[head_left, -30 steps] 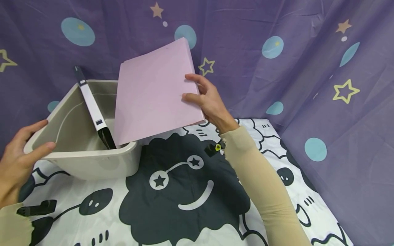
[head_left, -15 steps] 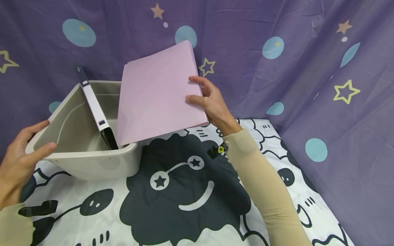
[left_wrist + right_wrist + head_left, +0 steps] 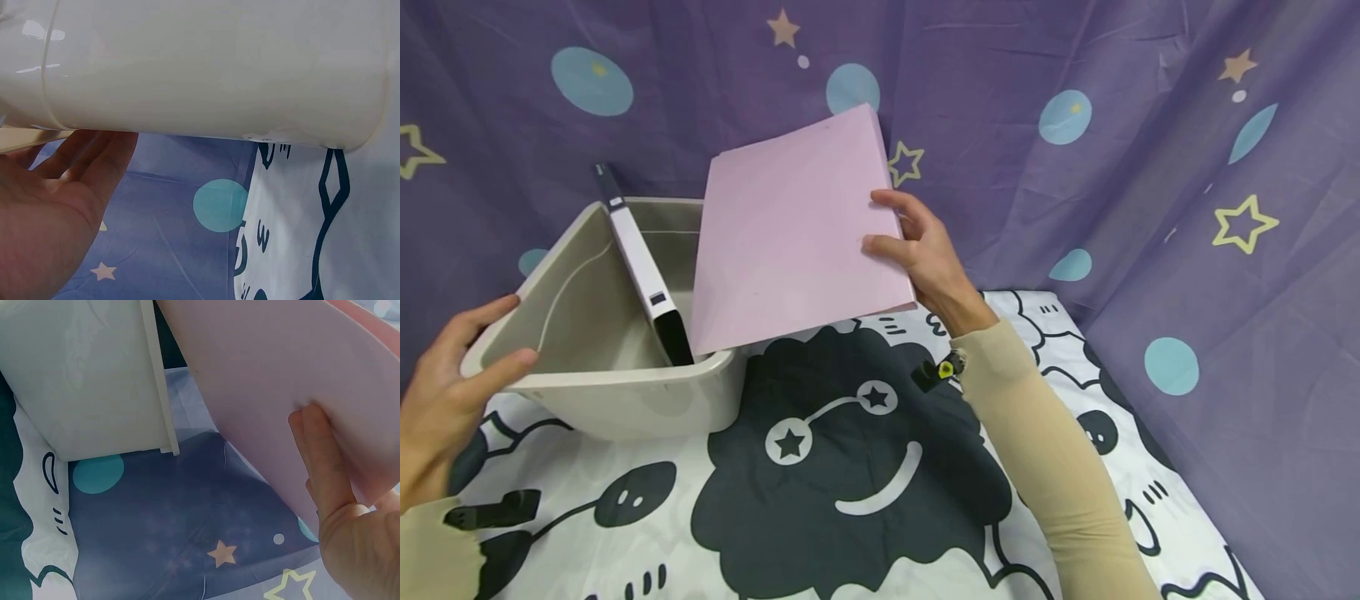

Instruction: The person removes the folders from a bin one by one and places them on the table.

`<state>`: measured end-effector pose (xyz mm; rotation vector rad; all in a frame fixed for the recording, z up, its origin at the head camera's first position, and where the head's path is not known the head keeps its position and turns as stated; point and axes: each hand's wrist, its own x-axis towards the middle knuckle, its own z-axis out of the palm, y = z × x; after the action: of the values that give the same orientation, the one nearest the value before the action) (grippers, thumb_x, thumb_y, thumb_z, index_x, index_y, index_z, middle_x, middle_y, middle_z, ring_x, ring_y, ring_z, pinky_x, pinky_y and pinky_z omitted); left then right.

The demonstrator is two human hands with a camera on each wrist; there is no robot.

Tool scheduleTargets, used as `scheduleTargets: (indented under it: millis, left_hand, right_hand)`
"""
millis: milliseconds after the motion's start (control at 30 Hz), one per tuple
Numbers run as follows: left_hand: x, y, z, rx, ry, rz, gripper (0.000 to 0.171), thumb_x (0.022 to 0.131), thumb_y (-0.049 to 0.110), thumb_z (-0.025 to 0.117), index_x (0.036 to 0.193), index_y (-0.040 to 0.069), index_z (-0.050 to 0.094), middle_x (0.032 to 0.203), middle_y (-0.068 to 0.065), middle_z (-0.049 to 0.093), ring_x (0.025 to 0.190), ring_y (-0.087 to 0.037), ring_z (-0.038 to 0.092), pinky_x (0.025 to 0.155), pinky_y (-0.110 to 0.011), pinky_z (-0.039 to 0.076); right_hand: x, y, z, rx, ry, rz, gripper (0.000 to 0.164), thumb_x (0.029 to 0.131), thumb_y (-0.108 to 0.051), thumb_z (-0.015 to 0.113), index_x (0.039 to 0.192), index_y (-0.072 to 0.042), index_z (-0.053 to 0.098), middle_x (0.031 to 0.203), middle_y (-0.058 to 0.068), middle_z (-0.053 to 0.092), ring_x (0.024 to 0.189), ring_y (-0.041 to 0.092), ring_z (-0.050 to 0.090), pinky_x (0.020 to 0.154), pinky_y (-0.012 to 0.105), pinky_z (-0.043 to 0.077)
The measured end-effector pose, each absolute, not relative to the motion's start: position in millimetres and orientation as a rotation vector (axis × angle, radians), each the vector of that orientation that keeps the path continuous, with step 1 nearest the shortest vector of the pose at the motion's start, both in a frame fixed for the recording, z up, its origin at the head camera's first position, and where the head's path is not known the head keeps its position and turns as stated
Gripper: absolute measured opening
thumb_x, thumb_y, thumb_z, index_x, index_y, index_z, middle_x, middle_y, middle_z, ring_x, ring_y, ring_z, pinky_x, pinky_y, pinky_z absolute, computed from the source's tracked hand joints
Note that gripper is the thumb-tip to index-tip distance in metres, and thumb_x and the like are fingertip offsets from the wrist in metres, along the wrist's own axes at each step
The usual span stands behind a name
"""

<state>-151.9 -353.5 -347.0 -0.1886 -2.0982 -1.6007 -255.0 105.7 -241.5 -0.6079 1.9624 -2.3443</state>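
Note:
A pink folder (image 3: 797, 237) is tilted over the right end of a grey plastic bin (image 3: 625, 379), its lower left corner at the bin's rim. My right hand (image 3: 928, 258) pinches the folder's right edge, thumb on the front face and fingers behind. In the right wrist view two fingers (image 3: 325, 453) lie along the folder's back. Inside the bin leans a black and white binder (image 3: 640, 258), its upper end sticking out past the back rim. My left hand (image 3: 456, 379) grips the bin's left rim; the left wrist view shows its fingers (image 3: 103, 153) against the outer wall.
A purple curtain (image 3: 970, 100) with stars and dots hangs close behind the bin and along the right side. Under the bin lies a white cloth (image 3: 647, 542) with a dark sheep print. A small black camera (image 3: 936, 371) is strapped to the right wrist.
My right hand has drawn the folder slightly right and down. The binder's upper end has shifted a little right. The left hand and the bin stay almost where they were.

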Motion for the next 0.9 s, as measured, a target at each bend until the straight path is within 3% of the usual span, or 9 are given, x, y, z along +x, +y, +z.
scheduleTargets:
  millis: [900]
  left_hand:
    - [-149.9,-349.7,-345.1,-0.19,-2.101,-1.59,0.071,0.078,-0.02,0.059,0.141,0.01,0.046,0.115,0.012,0.053,0.095,-0.002,0.049,0.073,-0.004,0.039]
  right_hand:
    - [-248.4,125.4,-247.5,-0.604,1.938,-2.365,0.057,0.083,0.005,0.065,0.134,-0.016,0.051,0.117,0.017,0.057,0.083,0.029,0.067,0.063,0.043,0.056]
